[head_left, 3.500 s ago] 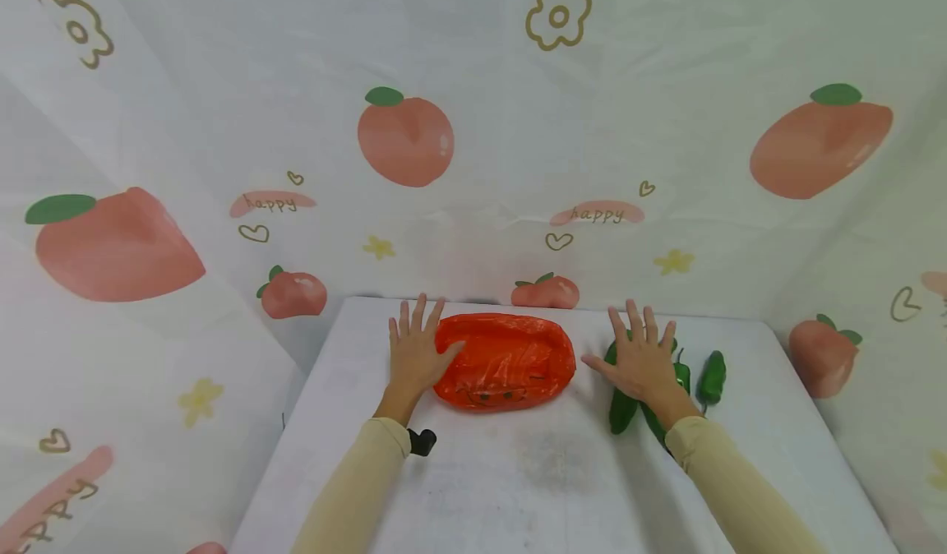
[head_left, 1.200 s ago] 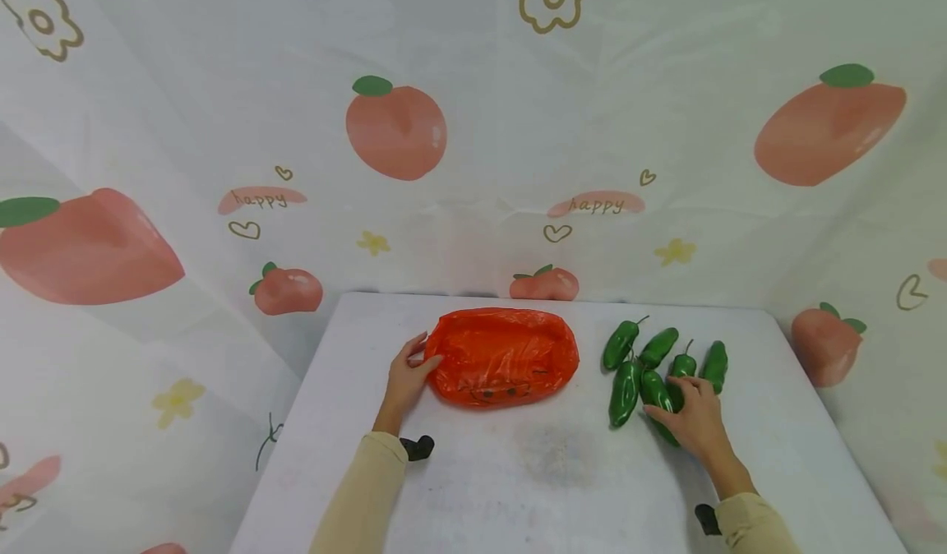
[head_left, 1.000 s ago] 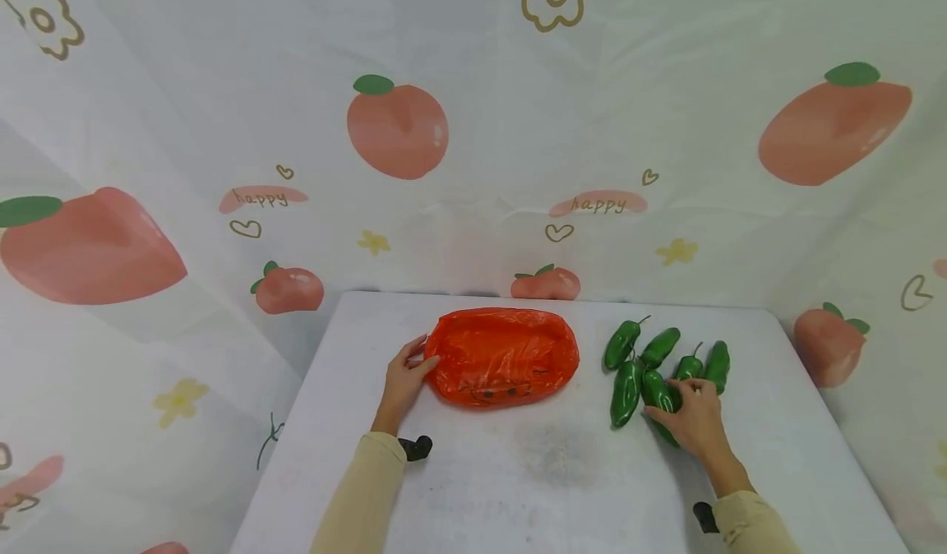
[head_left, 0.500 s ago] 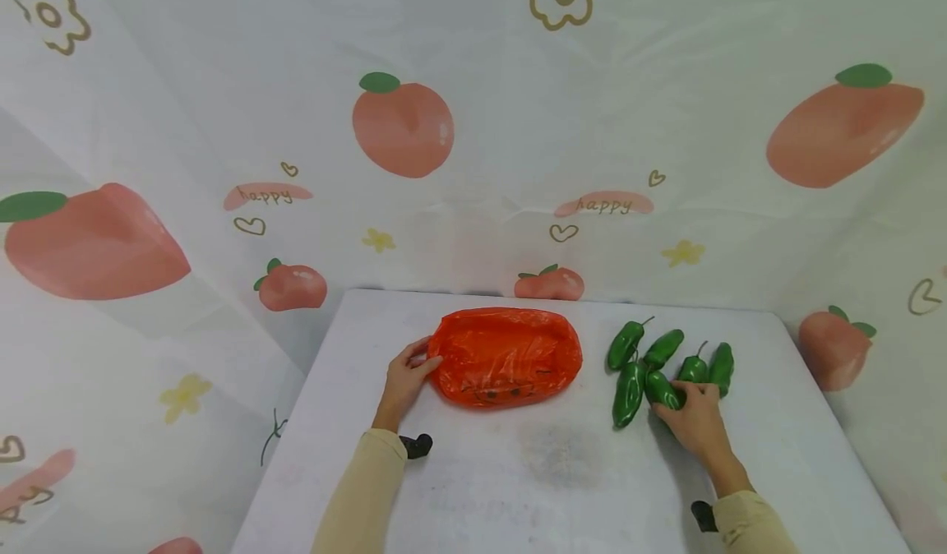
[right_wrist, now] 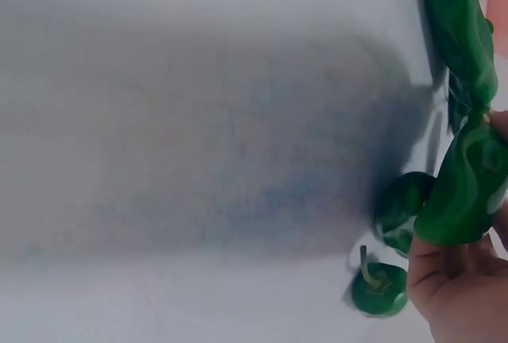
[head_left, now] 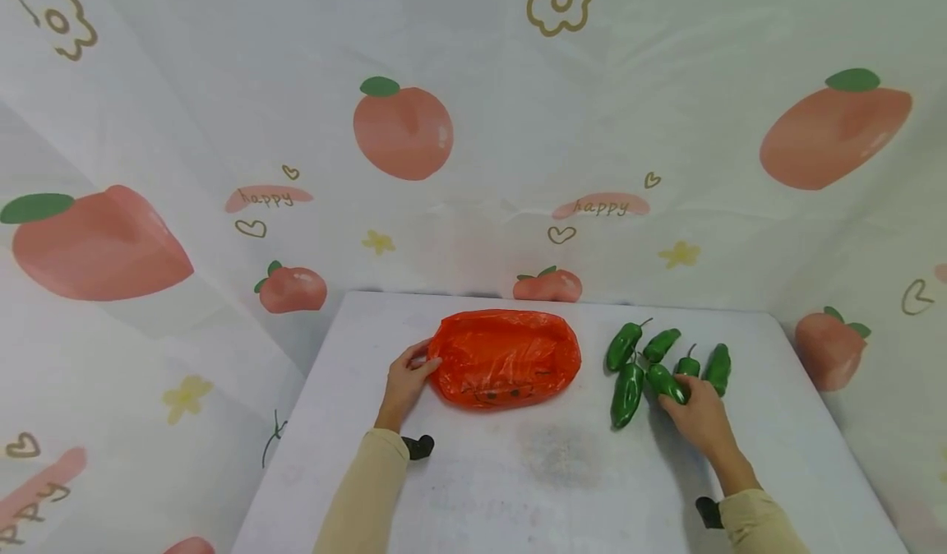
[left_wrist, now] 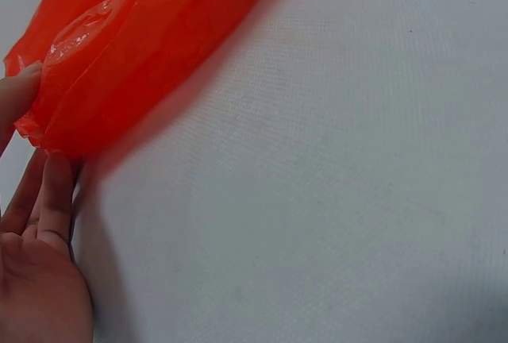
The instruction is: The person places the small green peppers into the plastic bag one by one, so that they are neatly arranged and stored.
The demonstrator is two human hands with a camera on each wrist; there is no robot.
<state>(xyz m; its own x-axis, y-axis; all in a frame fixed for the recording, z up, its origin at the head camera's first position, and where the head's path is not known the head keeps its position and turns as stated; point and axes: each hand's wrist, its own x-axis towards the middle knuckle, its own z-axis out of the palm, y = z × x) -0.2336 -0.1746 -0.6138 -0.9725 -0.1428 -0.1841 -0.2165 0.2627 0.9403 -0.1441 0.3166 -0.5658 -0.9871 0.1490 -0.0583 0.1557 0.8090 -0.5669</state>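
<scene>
An orange plastic bag [head_left: 503, 358] lies flat on the white table [head_left: 547, 480]. My left hand [head_left: 426, 365] pinches the bag's left edge, thumb on top; in the left wrist view the fingers [left_wrist: 49, 200] sit under the bag's rim [left_wrist: 135, 41]. Several green peppers [head_left: 625, 345] lie in a cluster to the right of the bag. My right hand [head_left: 676, 394] grips one pepper [head_left: 664, 382] at the near side of the cluster. In the right wrist view this pepper [right_wrist: 464, 192] is in my right hand [right_wrist: 456, 291], with other peppers [right_wrist: 460, 33] beside it.
A white cloth printed with peaches [head_left: 403, 131] hangs as walls behind and on both sides of the table. The table's left edge [head_left: 284, 447] drops off close to my left forearm. A faint grey smudge [head_left: 558, 451] marks the table's near middle.
Both hands lay flat 3.5 s ago. Since then the left took the bag's edge and stayed. The right drew back, curled round a pepper and shifted it slightly up and left.
</scene>
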